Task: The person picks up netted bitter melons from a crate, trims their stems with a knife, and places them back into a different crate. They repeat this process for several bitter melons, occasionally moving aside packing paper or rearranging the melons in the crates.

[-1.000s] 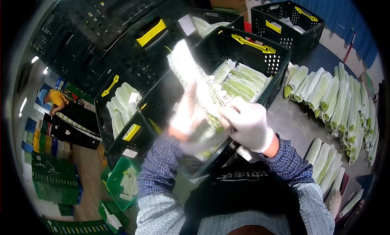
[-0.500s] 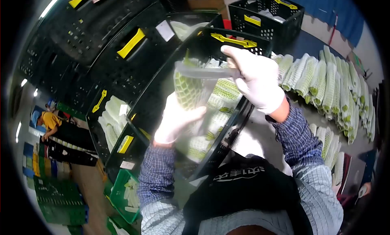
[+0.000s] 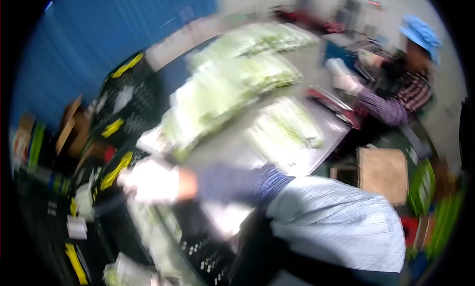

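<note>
My right hand [image 3: 151, 179], in a white glove, is over the dark crate's yellow handle side and blurred by motion. Its fingers look curled round a long grey strip [image 3: 110, 205], smeared beside them. At the bottom edge, a green vegetable in a white foam net [image 3: 127, 270] is tilted above the crate. Only a sliver of my left hand [image 3: 156, 280] shows against it, its fingers mostly cut off by the frame. Below my right hand, more net-sleeved vegetables [image 3: 156, 231] lie in the dark crate [image 3: 203, 256].
Long rows of net-sleeved vegetables [image 3: 217, 95] lie on the grey table [image 3: 227, 152], with a smaller bundle [image 3: 287, 130] nearer me. Dark crates with yellow handles [image 3: 127, 66] stand at left. Across the table is a co-worker in a blue cap [image 3: 420, 33]. A cardboard piece [image 3: 383, 174] is at right.
The view has swung right, bringing the table and co-worker into sight. My left hand and its vegetable have shifted to the bottom edge. My right hand now appears left of centre.
</note>
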The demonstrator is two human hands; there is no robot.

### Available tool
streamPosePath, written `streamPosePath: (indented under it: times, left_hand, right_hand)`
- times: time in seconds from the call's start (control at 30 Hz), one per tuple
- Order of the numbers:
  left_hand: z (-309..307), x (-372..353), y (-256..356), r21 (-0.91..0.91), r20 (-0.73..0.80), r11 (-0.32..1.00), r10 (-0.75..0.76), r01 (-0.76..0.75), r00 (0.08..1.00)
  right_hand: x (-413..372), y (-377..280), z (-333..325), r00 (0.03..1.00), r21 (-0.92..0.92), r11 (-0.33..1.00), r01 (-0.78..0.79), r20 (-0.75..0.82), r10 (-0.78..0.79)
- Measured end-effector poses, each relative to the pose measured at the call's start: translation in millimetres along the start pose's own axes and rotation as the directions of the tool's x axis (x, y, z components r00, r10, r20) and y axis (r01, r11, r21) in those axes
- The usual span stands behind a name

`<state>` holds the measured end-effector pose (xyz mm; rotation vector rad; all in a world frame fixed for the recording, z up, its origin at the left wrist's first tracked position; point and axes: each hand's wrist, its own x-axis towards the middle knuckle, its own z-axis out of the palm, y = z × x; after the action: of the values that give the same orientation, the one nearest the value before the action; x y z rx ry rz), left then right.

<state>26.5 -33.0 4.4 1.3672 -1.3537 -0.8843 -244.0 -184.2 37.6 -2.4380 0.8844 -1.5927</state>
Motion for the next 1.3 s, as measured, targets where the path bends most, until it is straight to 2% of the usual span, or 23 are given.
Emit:
streamPosePath:
  times: [0.03,0.1,0.2,0.23,0.43,0.5,0.6,0.7,0.8,0.9,1.0,1.1,1.3]
  left_hand:
    - [24.0,20.6,4.8,0.011,0.033,1.000,0.019,-0.019,0.999]
    - [54.5,41.6,15.9,0.027,0.093,0.998,0.052,-0.054,0.994]
    - [96.8,59.0,22.8,0.014,0.173,0.996,0.086,-0.090,0.981]
    - [102.2,66.4,24.7,-0.002,0.201,0.995,0.094,-0.096,0.975]
    - [145.4,84.1,33.0,-0.010,0.297,0.993,0.118,-0.120,0.948]
    - [153.0,84.7,33.4,-0.015,0.312,0.992,0.121,-0.122,0.942]
    - [155.5,82.8,33.7,-0.011,0.323,0.993,0.118,-0.121,0.939]
    - [155.1,83.2,33.0,-0.007,0.320,0.993,0.111,-0.114,0.941]
    - [153.2,81.1,32.0,0.002,0.316,0.994,0.104,-0.111,0.943]
    - [149.5,78.8,31.7,0.003,0.301,0.994,0.100,-0.106,0.948]
    - [147.1,76.0,31.3,0.002,0.291,0.994,0.100,-0.106,0.951]
    - [143.1,73.3,32.3,0.014,0.287,0.994,0.097,-0.105,0.953]
    - [139.2,67.7,34.6,0.020,0.269,0.994,0.095,-0.104,0.958]
  right_hand:
    - [-3.2,-3.8,0.1,0.952,0.035,0.968,-0.247,0.197,0.236]
    - [-30.6,-7.9,6.0,0.951,0.029,0.971,-0.239,0.208,0.228]
    - [-76.1,-10.8,6.8,0.956,0.140,0.951,-0.275,0.142,0.255]
    - [-85.2,-14.7,2.6,0.946,0.051,0.958,-0.282,0.181,0.269]
    - [-157.4,-15.9,-9.9,0.895,0.267,0.866,-0.423,0.270,0.355]
    - [-166.5,-19.2,-21.4,0.802,0.147,0.840,-0.522,0.419,0.425]
    - [-174.4,-21.0,-24.1,0.791,0.156,0.848,-0.506,0.477,0.384]
    - [-179.9,-17.7,-16.9,0.839,0.187,0.867,-0.462,0.407,0.360]
    - [-184.9,-27.2,-8.2,0.828,0.096,0.856,-0.508,0.330,0.454]
    - [-185.1,-23.8,-11.8,0.849,0.206,0.868,-0.453,0.397,0.349]
    - [-184.6,-28.3,-10.8,0.870,0.240,0.867,-0.436,0.357,0.339]
    - [-182.1,-29.0,-4.5,0.828,0.259,0.817,-0.516,0.396,0.397]
    - [-177.2,-29.8,-8.6,0.867,0.448,0.760,-0.470,0.394,0.304]
